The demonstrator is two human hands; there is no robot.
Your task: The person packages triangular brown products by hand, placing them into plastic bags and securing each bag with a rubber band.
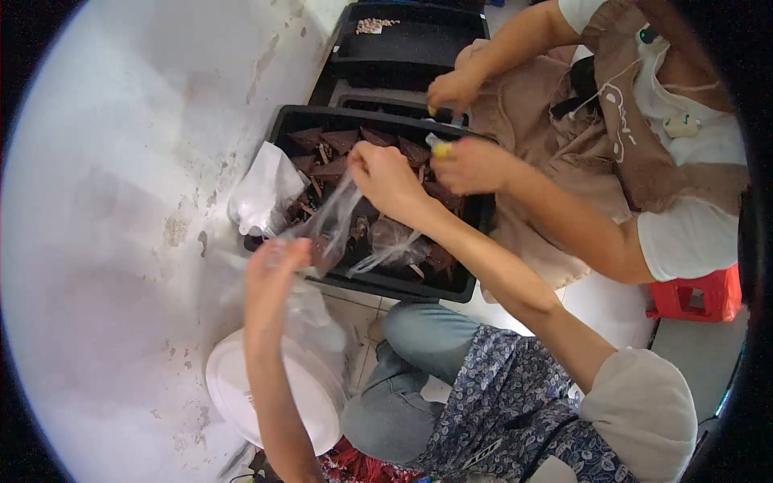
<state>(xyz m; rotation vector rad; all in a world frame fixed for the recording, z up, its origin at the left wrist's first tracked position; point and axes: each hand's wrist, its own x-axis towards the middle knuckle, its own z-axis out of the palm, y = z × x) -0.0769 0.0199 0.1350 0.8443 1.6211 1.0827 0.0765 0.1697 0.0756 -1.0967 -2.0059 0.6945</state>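
A shallow black plastic tray sits on the pale tiled floor against a scuffed white wall. It is filled with dark brown triangular wrapped pieces, packed closely, with some clear plastic-wrapped bundles lying among them toward its near edge. A crumpled white plastic bag rests on the tray's left rim. Behind it stands a second black plastic tray, mostly bare apart from a small heap of pale nuggets in its far corner. Near the wall, in front of the first tray, is a round white plastic tub.

A thin clear plastic bag is stretched over the near half of the filled tray, running between the person's two hands. The left hand is raised above the tray's near-left corner, forearm coming up from the lower edge, its fingers curled and pinched on the lower end of the bag; the hand is blurred. The right hand reaches across from the right, over the middle of the tray, fingers closed tight on the bag's upper edge, wrist bent downward.

Opposite, a second person in a brown apron crouches by a red plastic stool. One of their hands holds a small yellow object just beside the right hand; the other hand hovers at the tray's far rim.
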